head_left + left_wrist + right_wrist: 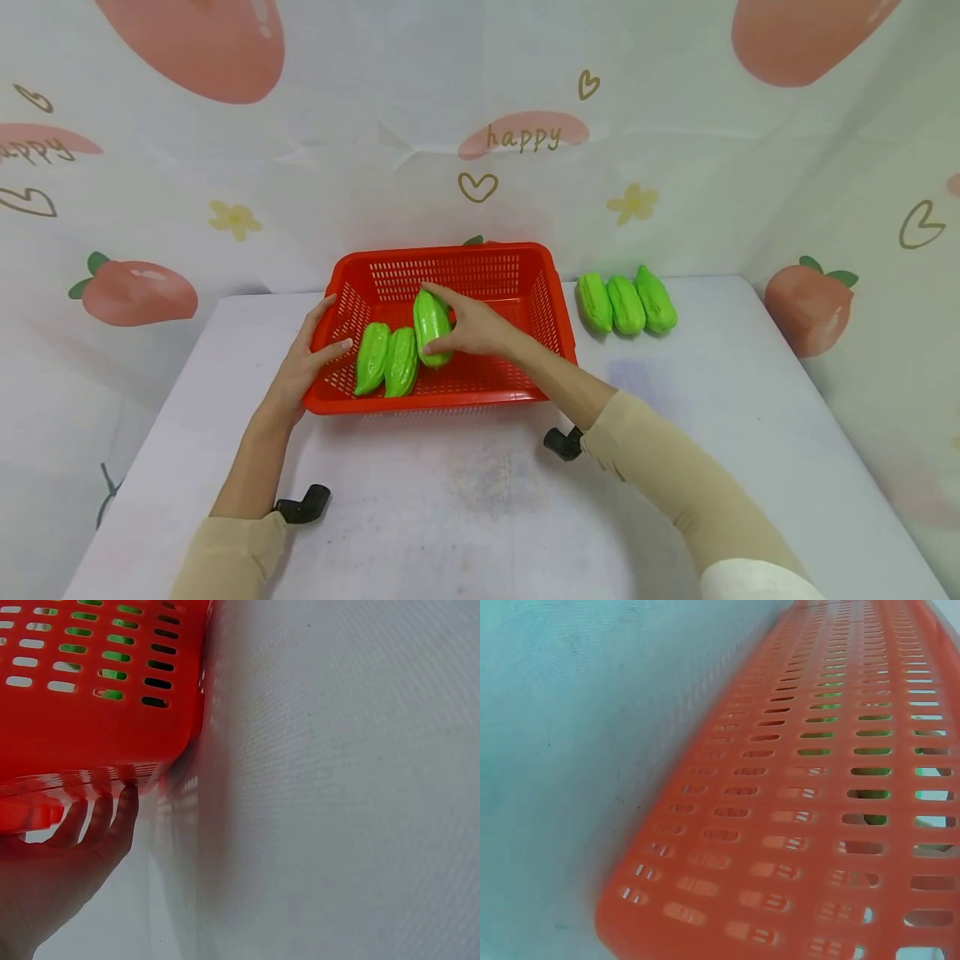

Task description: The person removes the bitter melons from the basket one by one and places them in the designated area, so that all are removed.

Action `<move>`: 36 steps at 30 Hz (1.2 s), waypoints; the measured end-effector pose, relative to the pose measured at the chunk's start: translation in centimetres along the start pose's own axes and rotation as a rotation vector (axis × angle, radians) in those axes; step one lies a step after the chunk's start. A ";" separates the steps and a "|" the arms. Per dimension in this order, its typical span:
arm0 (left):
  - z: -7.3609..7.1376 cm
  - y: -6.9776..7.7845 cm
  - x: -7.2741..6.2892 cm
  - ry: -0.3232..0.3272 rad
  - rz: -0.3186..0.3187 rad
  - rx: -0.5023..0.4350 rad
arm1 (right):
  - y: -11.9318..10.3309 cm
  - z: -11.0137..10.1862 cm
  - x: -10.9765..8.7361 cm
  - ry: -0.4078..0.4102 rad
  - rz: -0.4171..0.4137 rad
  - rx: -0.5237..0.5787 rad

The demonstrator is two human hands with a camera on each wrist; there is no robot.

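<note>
Right hand (477, 327) pinches a green gourd (431, 321) inside the red basket (435, 405), beside two more gourds (401, 360); left hand (298, 360) has the rim between thumb and fingers. Skin (looks glossy) could slip if the pinch loosens.

A: Your worktop (750, 433) is white, with a greyish smudge (491, 479) on the near part and a faint bluish mark (637, 379) to your right.

B: Behind it you face a pale, creased backdrop (390, 75) with pinkish-red fruit prints (139, 292), yellow flowers (633, 204), heart outlines (477, 187) and the word "happy" (525, 136).

A: That print runs along your right side too.

B: By the left edge you have a thin dark cord (107, 493). Your light is soft, the shadows blurred.
</note>
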State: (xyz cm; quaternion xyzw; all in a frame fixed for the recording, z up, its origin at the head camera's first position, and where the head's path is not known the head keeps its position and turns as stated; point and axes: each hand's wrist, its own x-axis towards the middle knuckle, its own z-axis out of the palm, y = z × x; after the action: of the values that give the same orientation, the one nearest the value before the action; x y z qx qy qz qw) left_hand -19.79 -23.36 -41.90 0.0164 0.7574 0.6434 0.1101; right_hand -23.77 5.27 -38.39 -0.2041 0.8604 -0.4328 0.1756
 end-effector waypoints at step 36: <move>0.0 0.2 0.0 0.005 0.002 -0.015 | 0.9 -2.4 -5.4 0.114 -0.043 -0.054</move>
State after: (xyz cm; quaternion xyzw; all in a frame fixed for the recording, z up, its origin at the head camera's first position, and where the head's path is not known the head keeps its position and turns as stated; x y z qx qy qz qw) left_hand -19.77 -23.29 -41.72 0.0147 0.7527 0.6493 0.1077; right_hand -20.48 10.12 -37.10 -0.2021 0.8758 -0.4239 0.1116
